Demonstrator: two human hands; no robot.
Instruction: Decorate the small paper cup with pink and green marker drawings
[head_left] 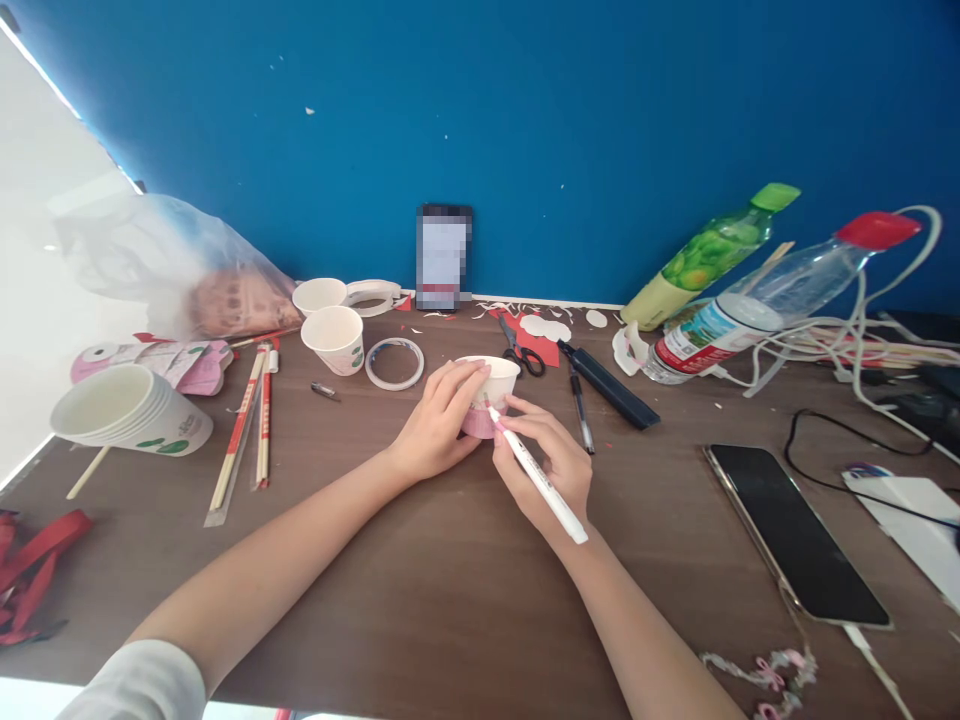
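Observation:
A white paper cup [501, 374] with pink colouring on its lower part stands on the table in front of me. My left hand [437, 418] is closed around the cup's left side, fingers over its wall near the rim. In my right hand [553, 462] is a white marker [541, 482] with a pink tip end, held like a pen. The marker's tip meets the cup's front wall at about mid-height. Part of the cup is hidden by my fingers. Just behind it lie black scissors [531, 362] on red paper [550, 350].
Paper cups [334, 340] and a tape roll [395, 364] stand left, with stacked cups [131, 410] and wrapped chopsticks [240, 430]. Right are a pen [581, 412], a black box cutter [611, 388], bottles [712, 325], cables and a phone [796, 530]. Another phone [442, 258] leans on the blue wall.

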